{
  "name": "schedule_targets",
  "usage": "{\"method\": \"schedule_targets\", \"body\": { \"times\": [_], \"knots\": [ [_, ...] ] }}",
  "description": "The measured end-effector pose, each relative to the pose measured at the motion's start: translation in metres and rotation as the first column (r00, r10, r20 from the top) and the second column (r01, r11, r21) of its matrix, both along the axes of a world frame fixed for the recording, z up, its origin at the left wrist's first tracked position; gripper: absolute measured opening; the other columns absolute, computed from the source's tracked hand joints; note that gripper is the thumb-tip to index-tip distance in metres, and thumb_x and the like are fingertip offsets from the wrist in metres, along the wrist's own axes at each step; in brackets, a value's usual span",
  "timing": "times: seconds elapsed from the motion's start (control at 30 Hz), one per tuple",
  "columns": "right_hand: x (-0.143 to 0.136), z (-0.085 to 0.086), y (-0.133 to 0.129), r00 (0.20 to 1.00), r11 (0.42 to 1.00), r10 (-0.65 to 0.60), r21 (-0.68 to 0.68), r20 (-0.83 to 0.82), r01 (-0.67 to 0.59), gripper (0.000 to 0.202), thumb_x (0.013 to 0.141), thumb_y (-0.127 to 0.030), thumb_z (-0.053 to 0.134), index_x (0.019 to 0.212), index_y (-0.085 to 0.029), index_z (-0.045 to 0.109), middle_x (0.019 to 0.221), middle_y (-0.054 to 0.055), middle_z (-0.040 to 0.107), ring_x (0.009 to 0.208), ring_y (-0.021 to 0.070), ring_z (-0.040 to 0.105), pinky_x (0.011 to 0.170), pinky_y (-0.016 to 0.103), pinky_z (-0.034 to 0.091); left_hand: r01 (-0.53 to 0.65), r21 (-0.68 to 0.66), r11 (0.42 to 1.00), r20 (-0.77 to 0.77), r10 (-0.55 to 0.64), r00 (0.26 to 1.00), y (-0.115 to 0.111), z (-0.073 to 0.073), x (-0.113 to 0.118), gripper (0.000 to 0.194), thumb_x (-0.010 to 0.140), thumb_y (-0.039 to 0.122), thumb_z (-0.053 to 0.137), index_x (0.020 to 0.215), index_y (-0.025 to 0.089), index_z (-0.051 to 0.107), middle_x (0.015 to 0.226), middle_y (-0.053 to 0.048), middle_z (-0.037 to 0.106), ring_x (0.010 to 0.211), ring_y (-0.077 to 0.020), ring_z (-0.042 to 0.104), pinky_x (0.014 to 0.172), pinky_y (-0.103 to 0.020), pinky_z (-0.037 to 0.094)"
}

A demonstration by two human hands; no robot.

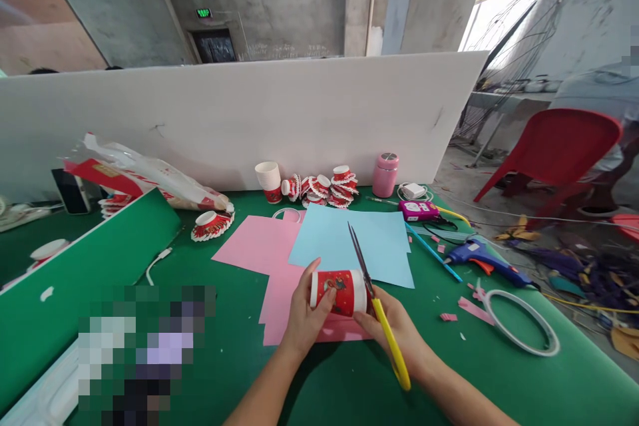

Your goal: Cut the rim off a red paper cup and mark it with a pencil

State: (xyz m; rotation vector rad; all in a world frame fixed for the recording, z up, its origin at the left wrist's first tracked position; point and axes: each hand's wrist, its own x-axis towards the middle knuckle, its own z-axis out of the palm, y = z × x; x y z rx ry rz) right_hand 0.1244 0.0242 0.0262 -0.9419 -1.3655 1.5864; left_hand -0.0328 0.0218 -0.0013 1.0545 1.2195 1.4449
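A red printed paper cup [344, 285] with a white rim lies on its side between my hands, above the pink paper. My left hand [303, 319] is wrapped around its left end, with the thumb across the printed side. In my right hand [397, 327] are yellow-handled scissors [388, 345], their dark blades pointing up and away, nearly together, beside the cup's right end. My right thumb and fingers also touch the cup there. Beyond the hands lie light blue sheets [349, 236] over pink sheets [252, 239].
Along the white partition [224, 120] stand stacked paper cups [269, 180], a pile of fringed cut cups [319, 188] and a pink flask [386, 175]. A blue glue gun [486, 263] and a white ring [546, 346] lie right. A green board [100, 266] rises left. A person sits at far right.
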Motion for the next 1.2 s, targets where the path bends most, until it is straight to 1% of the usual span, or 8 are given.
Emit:
{"method": "schedule_targets", "body": {
  "times": [0.2, 0.3, 0.4, 0.67, 0.77, 0.87, 1.0, 1.2],
  "knots": [
    [-0.008, -0.006, 0.002, 0.982, 0.972, -0.184, -0.158, -0.039, 0.176, 0.039, 0.056, -0.047, 0.072, 0.068, -0.017, 0.05, 0.049, -0.005, 0.046, 0.042, 0.0075, 0.037, 0.042, 0.022, 0.03, -0.062, -0.027, 0.998, 0.187, 0.066, 0.98, 0.003, -0.003, 0.002, 0.063, 0.065, 0.041, 0.07, 0.121, 0.021, 0.048, 0.097, -0.006, 0.062, 0.086, -0.0211, 0.062, 0.076, -0.033, 0.049],
    [-0.013, -0.015, 0.006, 0.96, 0.933, -0.267, -0.272, -0.086, 0.235, 0.043, 0.053, -0.05, 0.072, 0.065, -0.017, 0.047, 0.042, -0.006, 0.044, 0.035, 0.0063, 0.035, 0.036, 0.02, 0.024, 0.021, 0.016, 1.0, 0.296, -0.025, 0.955, 0.005, -0.005, 0.007, 0.057, 0.065, 0.038, 0.07, 0.116, 0.021, 0.051, 0.104, -0.008, 0.062, 0.093, -0.0218, 0.06, 0.082, -0.035, 0.046],
    [-0.021, -0.018, 0.007, 0.937, 0.92, -0.286, -0.33, -0.202, 0.209, 0.042, 0.053, -0.047, 0.073, 0.066, -0.017, 0.046, 0.042, -0.004, 0.048, 0.034, 0.007, 0.039, 0.036, 0.019, 0.028, 0.129, 0.044, 0.991, 0.293, -0.136, 0.946, 0.004, -0.005, 0.013, 0.045, 0.065, 0.034, 0.071, 0.105, 0.018, 0.058, 0.1, -0.009, 0.065, 0.091, -0.022, 0.061, 0.082, -0.034, 0.046],
    [-0.039, -0.016, 0.001, 0.903, 0.889, -0.269, -0.448, -0.335, 0.099, 0.045, 0.049, -0.044, 0.078, 0.063, -0.018, 0.044, 0.046, -0.004, 0.05, 0.038, 0.0073, 0.044, 0.038, 0.019, 0.034, 0.089, -0.047, 0.995, 0.303, -0.07, 0.95, 0.0, -0.001, 0.015, 0.047, 0.057, 0.036, 0.076, 0.095, 0.017, 0.058, 0.08, -0.005, 0.067, 0.072, -0.0205, 0.063, 0.069, -0.034, 0.048],
    [-0.037, -0.018, 0.002, 0.922, 0.909, -0.231, -0.407, -0.311, 0.091, 0.044, 0.055, -0.05, 0.074, 0.065, -0.016, 0.047, 0.046, -0.004, 0.048, 0.038, 0.0062, 0.042, 0.038, 0.018, 0.03, 0.034, -0.068, 0.997, 0.343, -0.008, 0.939, 0.003, -0.002, 0.012, 0.044, 0.057, 0.037, 0.076, 0.092, 0.016, 0.059, 0.076, -0.003, 0.066, 0.067, -0.0179, 0.061, 0.068, -0.033, 0.047],
    [-0.029, -0.02, 0.004, 0.956, 0.926, -0.161, -0.373, -0.244, 0.06, 0.047, 0.061, -0.059, 0.067, 0.069, -0.016, 0.05, 0.045, -0.008, 0.04, 0.034, 0.0025, 0.028, 0.034, 0.017, 0.02, -0.051, -0.067, 0.996, 0.442, 0.075, 0.894, 0.009, -0.003, 0.008, 0.04, 0.058, 0.038, 0.075, 0.088, 0.016, 0.061, 0.081, -0.004, 0.067, 0.074, -0.0177, 0.061, 0.075, -0.032, 0.044],
    [-0.014, -0.018, 0.003, 0.976, 0.923, -0.052, -0.384, -0.209, -0.033, 0.057, 0.055, -0.066, 0.067, 0.08, -0.016, 0.052, 0.052, -0.01, 0.032, 0.038, 0.0014, 0.017, 0.036, 0.017, 0.01, -0.041, -0.084, 0.996, 0.503, 0.079, 0.861, 0.014, -0.003, 0.002, 0.043, 0.062, 0.049, 0.069, 0.087, 0.015, 0.062, 0.082, -0.007, 0.068, 0.075, -0.02, 0.063, 0.074, -0.034, 0.044],
    [-0.003, -0.009, -0.009, 0.978, 0.91, 0.149, -0.367, -0.147, -0.194, 0.062, 0.058, -0.071, 0.061, 0.087, -0.017, 0.051, 0.059, -0.008, 0.028, 0.045, 0.0037, 0.017, 0.041, 0.019, 0.011, -0.036, -0.107, 0.994, 0.622, 0.095, 0.778, 0.018, -0.001, -0.003, 0.045, 0.059, 0.051, 0.069, 0.084, 0.014, 0.061, 0.071, -0.005, 0.068, 0.065, -0.0197, 0.064, 0.072, -0.036, 0.045]
  ]
}}
